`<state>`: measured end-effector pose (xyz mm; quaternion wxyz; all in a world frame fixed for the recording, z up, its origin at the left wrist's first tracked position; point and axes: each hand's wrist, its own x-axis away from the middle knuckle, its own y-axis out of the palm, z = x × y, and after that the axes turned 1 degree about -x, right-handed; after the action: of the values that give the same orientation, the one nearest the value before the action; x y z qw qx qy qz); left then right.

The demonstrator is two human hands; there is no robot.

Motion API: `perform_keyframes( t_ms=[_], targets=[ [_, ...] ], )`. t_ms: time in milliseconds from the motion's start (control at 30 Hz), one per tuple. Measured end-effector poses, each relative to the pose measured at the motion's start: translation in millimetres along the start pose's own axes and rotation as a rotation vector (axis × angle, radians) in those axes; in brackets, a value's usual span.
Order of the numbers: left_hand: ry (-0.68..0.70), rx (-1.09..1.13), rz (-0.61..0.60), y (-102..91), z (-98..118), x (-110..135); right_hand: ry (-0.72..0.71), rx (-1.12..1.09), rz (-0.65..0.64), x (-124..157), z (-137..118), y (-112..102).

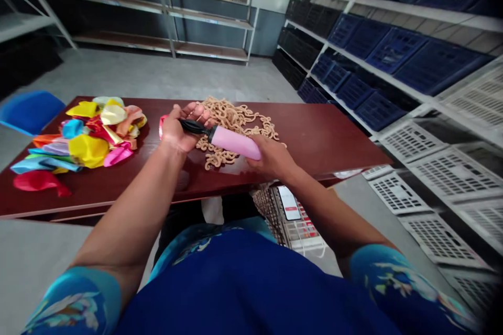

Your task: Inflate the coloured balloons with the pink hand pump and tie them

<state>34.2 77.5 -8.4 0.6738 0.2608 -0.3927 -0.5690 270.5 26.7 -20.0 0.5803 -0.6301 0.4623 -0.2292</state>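
A pink hand balloon pump (237, 143) with a black end is held level over the front half of the table. My right hand (272, 156) is wrapped around its pink right end. At the left, the black end rests in my left hand (181, 128), its palm turned up and its fingers curled loosely. Something red shows just beyond the left wrist, mostly hidden. Behind the pump lies a heap of tan, curled, ring-like pieces (223, 112). Several limp balloons (89, 149) in many colours are piled to the left of my left hand.
The dark red table (314, 131) stretches across in front of me. Below its edge, a phone (288, 202) lies on a crate. Shelves with blue baskets (393, 49) and white baskets (456, 172) line the right. A blue stool (31, 111) stands at the left.
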Motion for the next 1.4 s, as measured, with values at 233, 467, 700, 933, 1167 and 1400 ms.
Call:
perform_keyframes(
  t_ms=[233, 467, 700, 933, 1167, 1400],
  targets=[
    [0.134, 0.031, 0.045, 20.1, -1, 6, 0.050, -0.003, -0.059, 16, 7, -11],
    [0.233, -0.055, 0.015, 20.7, 32, 2, 0.084, -0.017, -0.090, 35, 26, -16],
    [0.232, -0.027, 0.003, 23.8, 22, 10, 0.109, -0.031, -0.062, 27, 15, -2],
    [0.221, 0.027, 0.075, 24.3, 5, 10, 0.086, -0.083, -0.004, -1, -13, 23],
    [0.315, 0.066, 0.114, 17.4, 30, 12, -0.015, -0.080, 0.001, -23, -6, 25],
    [0.472, 0.180, 0.194, -2.3, 65, -21, -0.081, 0.160, 0.039, -69, 49, 1]
  ],
)
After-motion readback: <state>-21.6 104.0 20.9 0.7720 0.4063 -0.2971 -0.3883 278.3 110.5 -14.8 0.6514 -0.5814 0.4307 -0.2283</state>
